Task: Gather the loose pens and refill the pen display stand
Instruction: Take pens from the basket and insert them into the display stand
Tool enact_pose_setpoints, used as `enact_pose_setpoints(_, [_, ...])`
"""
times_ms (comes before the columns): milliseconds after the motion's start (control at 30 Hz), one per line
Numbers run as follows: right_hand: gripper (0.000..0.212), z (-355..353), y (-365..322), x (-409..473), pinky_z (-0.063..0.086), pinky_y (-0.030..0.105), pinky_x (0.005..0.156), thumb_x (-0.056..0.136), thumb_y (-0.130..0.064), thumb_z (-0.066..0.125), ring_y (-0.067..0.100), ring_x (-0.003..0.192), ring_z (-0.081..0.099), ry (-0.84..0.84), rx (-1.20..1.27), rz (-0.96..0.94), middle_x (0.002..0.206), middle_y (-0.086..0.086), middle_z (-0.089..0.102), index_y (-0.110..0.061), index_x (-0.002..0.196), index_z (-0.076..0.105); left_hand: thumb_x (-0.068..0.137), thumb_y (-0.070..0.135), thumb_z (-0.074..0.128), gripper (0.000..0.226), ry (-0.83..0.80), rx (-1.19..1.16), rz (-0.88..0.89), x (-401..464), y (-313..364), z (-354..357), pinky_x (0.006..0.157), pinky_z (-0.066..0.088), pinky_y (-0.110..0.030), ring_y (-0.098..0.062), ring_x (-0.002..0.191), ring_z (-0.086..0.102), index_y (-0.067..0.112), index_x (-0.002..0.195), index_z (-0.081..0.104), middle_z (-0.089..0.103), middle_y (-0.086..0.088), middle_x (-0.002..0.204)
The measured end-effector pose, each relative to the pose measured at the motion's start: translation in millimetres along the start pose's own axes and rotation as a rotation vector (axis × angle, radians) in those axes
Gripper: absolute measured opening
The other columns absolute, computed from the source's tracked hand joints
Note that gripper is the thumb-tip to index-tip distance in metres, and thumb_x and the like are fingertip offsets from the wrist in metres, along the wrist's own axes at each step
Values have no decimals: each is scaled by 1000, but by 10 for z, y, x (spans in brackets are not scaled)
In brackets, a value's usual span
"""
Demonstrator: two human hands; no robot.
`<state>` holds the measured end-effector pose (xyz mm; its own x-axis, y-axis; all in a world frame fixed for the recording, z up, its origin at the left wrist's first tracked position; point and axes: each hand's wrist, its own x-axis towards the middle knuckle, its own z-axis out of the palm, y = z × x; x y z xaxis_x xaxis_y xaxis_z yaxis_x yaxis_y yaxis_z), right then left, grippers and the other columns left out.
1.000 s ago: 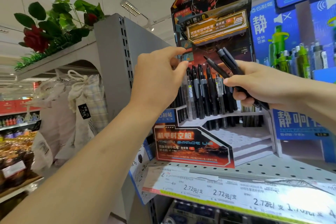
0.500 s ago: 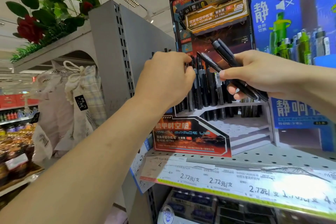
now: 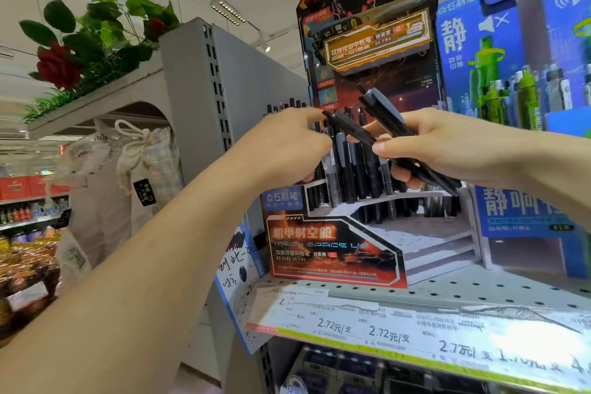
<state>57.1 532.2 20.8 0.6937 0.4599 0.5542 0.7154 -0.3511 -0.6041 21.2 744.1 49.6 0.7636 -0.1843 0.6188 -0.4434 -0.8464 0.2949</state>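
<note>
The red and black pen display stand (image 3: 335, 249) sits on the perforated shelf, with several black pens (image 3: 348, 166) upright in its back rows. My right hand (image 3: 447, 144) grips a small bundle of loose black pens (image 3: 383, 115) that slants up to the left in front of the stand. One pen of the bundle (image 3: 345, 126) sticks out toward my left hand (image 3: 287, 144). My left fingertips meet that pen's upper end. Motion blur hides whether they pinch it. My left hand covers the stand's left rows.
A blue display (image 3: 527, 105) with green and grey pens stands right of the stand. The shelf's front edge carries a price strip (image 3: 383, 329). A grey shelf end panel (image 3: 198, 99) rises at the left, with cloth bags (image 3: 128, 169) hanging beyond it and artificial roses (image 3: 80, 48) on top.
My left hand has left the pens in the stand and come right to the end of a pen jutting from the bundle. My right hand has lowered the bundle slightly.
</note>
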Motion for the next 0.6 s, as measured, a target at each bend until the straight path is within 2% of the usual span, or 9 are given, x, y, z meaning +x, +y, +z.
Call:
enact_pose_setpoints(33, [22,9,-3,4,41,31,58,104,-24,54,19,57,52,-18,-30,-7,59,2,55,-9,116,63,93,19,47,52,55,-149,9,-21,-25,27,39,41,-19,-8,43,44,38,142,48,72,3,68])
enact_pose_setpoints(133, [18,22,-23,3,43,29,58,103,-23,54,20,59,52,-42,-39,-25,61,3,56,-21,115,67,98,29,54,23,170,-450,66,-107,-10,164,46,48,-24,-11,56,68,37,119,63,75,6,78])
enact_pose_setpoints(200, [19,29,-36,3,50,21,56,103,-22,55,15,59,59,-45,16,-14,68,2,60,-29,114,69,98,31,60,8,254,-465,106,-144,19,250,50,52,-21,-7,64,72,36,99,67,75,8,81])
enact_pose_setpoints(233, [21,32,-36,10,56,22,61,103,-21,55,14,63,65,-48,75,0,77,3,64,-28,117,69,97,28,63,9,322,-463,119,-143,21,276,52,54,-21,-6,67,73,34,93,67,75,7,79])
enact_pose_setpoints(300, [22,22,-23,20,64,37,73,103,-21,55,18,79,75,-41,166,39,102,6,69,-25,122,66,97,22,64,11,464,-516,129,-131,-5,268,57,56,-20,-6,72,73,31,91,68,74,6,80])
enact_pose_setpoints(367, [21,4,-2,23,64,43,75,105,-26,52,22,88,77,10,178,69,113,9,68,-28,121,66,97,18,63,13,584,-604,140,-127,-60,200,61,59,-22,-8,77,74,30,102,64,70,6,86])
enact_pose_setpoints(467, [21,-18,21,39,60,29,58,107,-32,49,17,72,75,108,176,79,102,7,69,-32,118,66,97,15,62,30,704,-623,173,-161,-141,123,63,61,-24,-10,80,74,36,115,52,64,7,96])
enact_pose_setpoints(533, [21,-26,43,58,43,22,43,107,-36,48,12,47,55,146,89,59,75,2,65,-33,118,65,97,14,62,35,726,-590,184,-191,-167,126,62,61,-24,-12,78,74,37,118,47,65,4,98])
enact_pose_setpoints(600, [21,-30,55,71,27,23,40,105,-41,49,11,43,30,126,79,55,57,-3,45,-31,118,63,96,15,63,36,717,-512,190,-212,-186,166,62,62,-29,-12,73,73,37,118,46,67,6,95])
